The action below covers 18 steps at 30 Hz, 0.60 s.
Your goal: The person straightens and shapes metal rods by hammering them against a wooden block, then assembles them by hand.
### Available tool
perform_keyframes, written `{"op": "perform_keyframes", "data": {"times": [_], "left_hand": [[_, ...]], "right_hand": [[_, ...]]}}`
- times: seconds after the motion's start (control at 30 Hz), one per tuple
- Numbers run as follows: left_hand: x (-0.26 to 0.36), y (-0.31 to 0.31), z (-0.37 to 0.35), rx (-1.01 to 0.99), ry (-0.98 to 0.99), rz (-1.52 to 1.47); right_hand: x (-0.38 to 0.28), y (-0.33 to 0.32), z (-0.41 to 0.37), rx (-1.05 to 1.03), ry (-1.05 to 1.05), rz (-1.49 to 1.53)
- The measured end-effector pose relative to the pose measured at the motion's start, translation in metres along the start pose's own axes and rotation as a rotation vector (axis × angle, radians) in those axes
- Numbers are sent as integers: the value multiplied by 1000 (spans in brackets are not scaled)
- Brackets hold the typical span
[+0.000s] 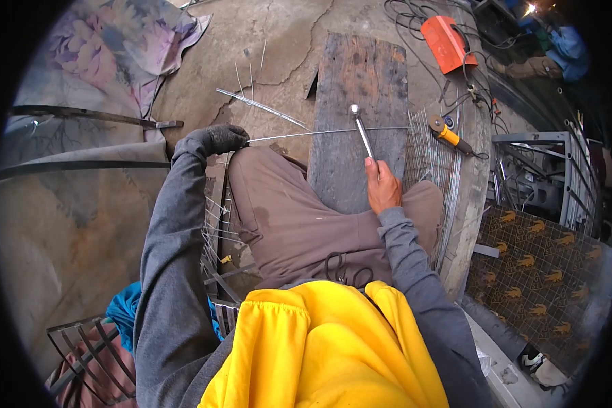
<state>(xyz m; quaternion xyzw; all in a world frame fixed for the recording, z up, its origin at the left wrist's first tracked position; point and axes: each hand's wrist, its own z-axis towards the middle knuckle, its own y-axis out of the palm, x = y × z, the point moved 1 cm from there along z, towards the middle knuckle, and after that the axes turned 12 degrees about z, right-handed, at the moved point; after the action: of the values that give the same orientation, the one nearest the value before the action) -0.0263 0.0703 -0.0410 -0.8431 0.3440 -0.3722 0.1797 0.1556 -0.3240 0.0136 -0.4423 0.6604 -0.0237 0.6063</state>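
My left hand (226, 139), in a dark glove, is closed on one end of a thin metal rod (292, 134). The rod runs to the right across a worn wooden board (362, 75) lying in front of my legs. My bare right hand (385, 185) is wrapped round the handle of a hammer (364, 136). The hammer's head is over the board, just above the rod in view; whether it touches the board cannot be made out.
Thin rods (262, 107) lie on the concrete beyond my left hand. Right of the board are more wires (434, 160), a yellow angle grinder (450, 134) and an orange machine (447, 44) with cables. A person (566, 54) is at the upper right, near a bright spark.
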Motion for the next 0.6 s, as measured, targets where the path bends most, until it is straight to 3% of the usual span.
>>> {"op": "perform_keyframes", "data": {"times": [0.07, 0.2, 0.27, 0.37, 0.6], "left_hand": [[-7, -5, -1, -4, -17, -10], [-5, -7, 0, -9, -27, -9], [-1, -2, -4, -11, -29, -7], [-9, -7, -6, -20, -49, -16], [-20, -14, -10, -32, -60, -21]], "right_hand": [[3, 4, -6, 62, -105, 77], [8, 9, -6, -7, -29, -90], [-1, 8, -9, 59, -47, 94], [8, 9, -6, 31, -12, -1], [4, 2, -12, 86, -91, 99]]}}
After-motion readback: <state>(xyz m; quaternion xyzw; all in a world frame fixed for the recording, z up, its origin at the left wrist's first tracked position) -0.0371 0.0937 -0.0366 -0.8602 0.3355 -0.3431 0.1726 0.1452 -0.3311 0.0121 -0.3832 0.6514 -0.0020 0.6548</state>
